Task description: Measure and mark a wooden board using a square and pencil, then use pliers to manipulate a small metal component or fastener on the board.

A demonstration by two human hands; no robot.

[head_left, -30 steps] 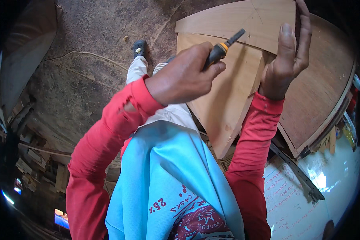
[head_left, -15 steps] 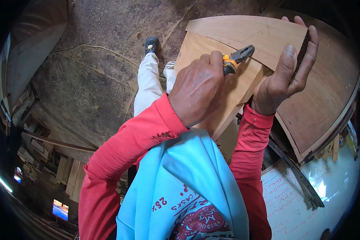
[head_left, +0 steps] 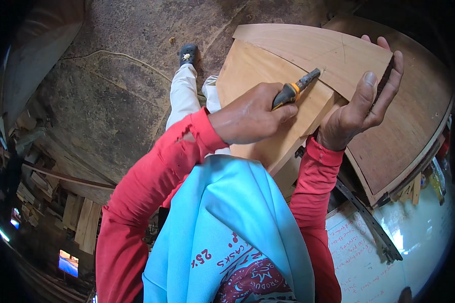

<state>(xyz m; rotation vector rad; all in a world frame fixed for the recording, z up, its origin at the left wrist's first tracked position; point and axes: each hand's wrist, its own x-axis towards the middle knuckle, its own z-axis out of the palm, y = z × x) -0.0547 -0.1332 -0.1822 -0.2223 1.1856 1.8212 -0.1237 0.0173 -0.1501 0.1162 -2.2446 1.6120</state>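
- A stack of timber offcuts [head_left: 81, 222] lies on the dirt floor [head_left: 116, 96] at about eight o'clock, well apart from the hands.
- The left hand [head_left: 250, 113], near the centre, is closed tight around the yellow-and-black handle of a screwdriver [head_left: 294, 90]; the dark shaft points toward two o'clock and its tip touches the upper wooden panel [head_left: 313, 50].
- That curved, pale panel sits at about one o'clock, overlapping a second, lower wooden panel [head_left: 258, 70] just beneath the left hand.
- The right hand [head_left: 361, 103], at about two o'clock, grips the right edge of the upper panel: thumb on its face, fingers [head_left: 394, 76] wrapped round the edge.
- A large round wooden board [head_left: 414, 116] lies behind both panels, at three o'clock.
- A white sheet with red handwriting [head_left: 359, 257] lies at about five o'clock.
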